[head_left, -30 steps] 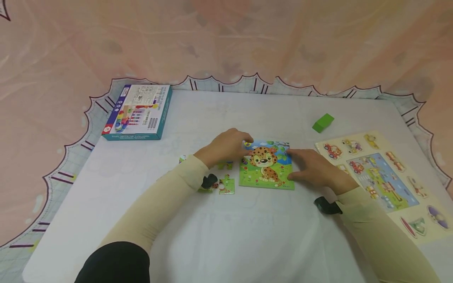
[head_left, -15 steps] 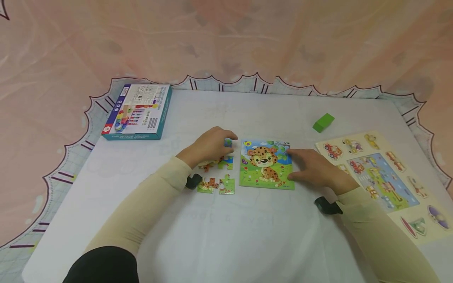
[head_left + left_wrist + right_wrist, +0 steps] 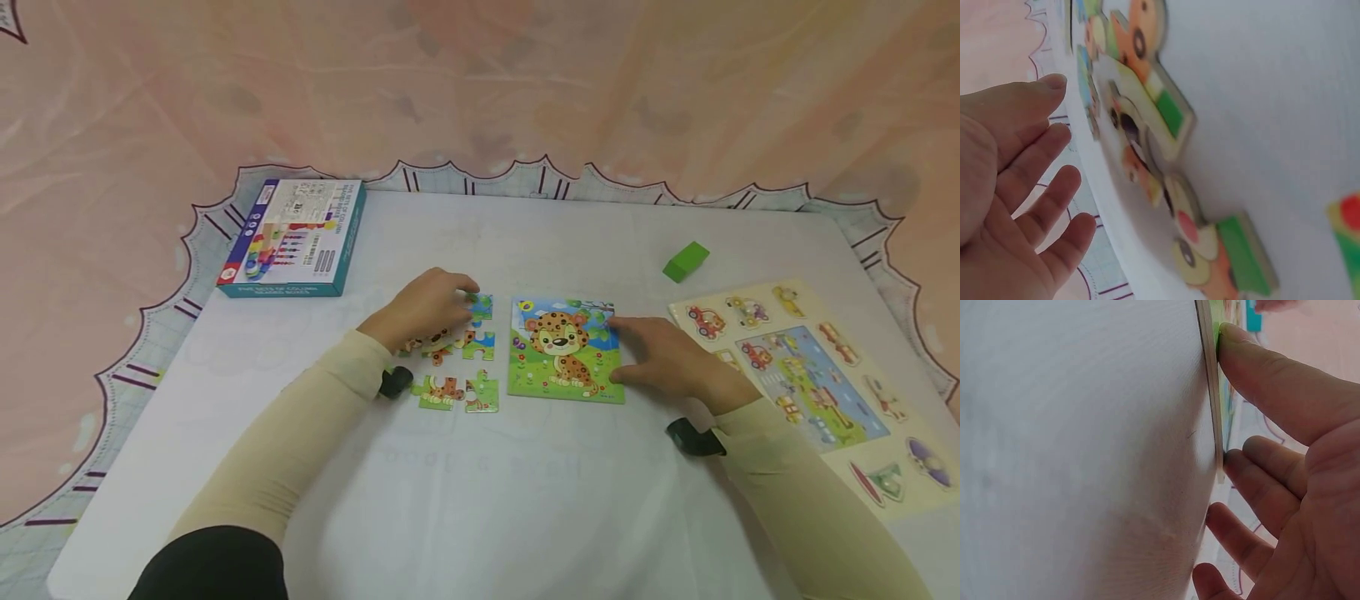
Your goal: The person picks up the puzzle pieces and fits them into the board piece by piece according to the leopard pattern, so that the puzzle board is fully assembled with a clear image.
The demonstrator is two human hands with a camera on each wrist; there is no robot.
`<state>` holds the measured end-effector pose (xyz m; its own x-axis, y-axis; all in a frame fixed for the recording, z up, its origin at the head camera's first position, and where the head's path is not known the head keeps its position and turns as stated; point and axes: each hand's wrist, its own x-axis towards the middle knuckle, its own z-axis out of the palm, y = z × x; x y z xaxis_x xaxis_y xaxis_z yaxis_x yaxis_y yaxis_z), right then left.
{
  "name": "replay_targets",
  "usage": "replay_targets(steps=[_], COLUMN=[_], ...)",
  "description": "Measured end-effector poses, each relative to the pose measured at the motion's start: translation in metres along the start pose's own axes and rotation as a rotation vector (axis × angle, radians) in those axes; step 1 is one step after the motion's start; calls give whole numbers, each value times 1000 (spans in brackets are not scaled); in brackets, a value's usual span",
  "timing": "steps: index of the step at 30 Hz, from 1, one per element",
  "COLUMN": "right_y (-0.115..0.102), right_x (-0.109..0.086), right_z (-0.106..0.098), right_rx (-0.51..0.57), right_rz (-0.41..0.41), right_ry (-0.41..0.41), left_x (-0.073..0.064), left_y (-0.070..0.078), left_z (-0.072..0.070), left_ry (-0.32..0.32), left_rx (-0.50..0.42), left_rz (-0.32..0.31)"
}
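A square leopard puzzle board (image 3: 566, 350) lies flat on the white table. My right hand (image 3: 663, 358) rests at its right side, thumb and index finger on the edge. The right wrist view has the thumb tip on the board's (image 3: 1212, 381) face near its rim, other fingers loosely spread. Left of the board lie several loose jigsaw pieces (image 3: 482, 392) with leopard parts, some hidden under my left hand (image 3: 416, 310). That hand hovers over them, and in the left wrist view its fingers are relaxed and hold nothing, beside the pieces (image 3: 1147, 94).
At the back left lies a flat paint-set box (image 3: 292, 242). A green block (image 3: 686, 261) sits at the back right. On the right, a cream picture board (image 3: 813, 392) with vehicles and toys lies partly under the right forearm. A patterned cloth (image 3: 480, 92) hangs behind the table.
My left hand has left the puzzle board's upper left corner and moved left over the loose pieces, uncovering more of them. The right hand and board have stayed in place.
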<state>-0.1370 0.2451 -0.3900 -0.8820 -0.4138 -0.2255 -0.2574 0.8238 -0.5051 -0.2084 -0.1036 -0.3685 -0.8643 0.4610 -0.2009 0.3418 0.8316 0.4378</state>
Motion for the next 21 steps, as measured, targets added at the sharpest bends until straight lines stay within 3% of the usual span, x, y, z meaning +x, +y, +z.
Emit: replay_targets(steps=[9,21], right_y=[2,5], right_x=[-1,-1], right_z=[0,-2], right_rx=[18,83], right_rz=[13,69], right_ry=[-8,-15], left_x=[8,11], left_y=[-8,-5], left_z=[2,1], left_ry=[-36,-54], left_rx=[-47,0], left_rz=[-75,-64])
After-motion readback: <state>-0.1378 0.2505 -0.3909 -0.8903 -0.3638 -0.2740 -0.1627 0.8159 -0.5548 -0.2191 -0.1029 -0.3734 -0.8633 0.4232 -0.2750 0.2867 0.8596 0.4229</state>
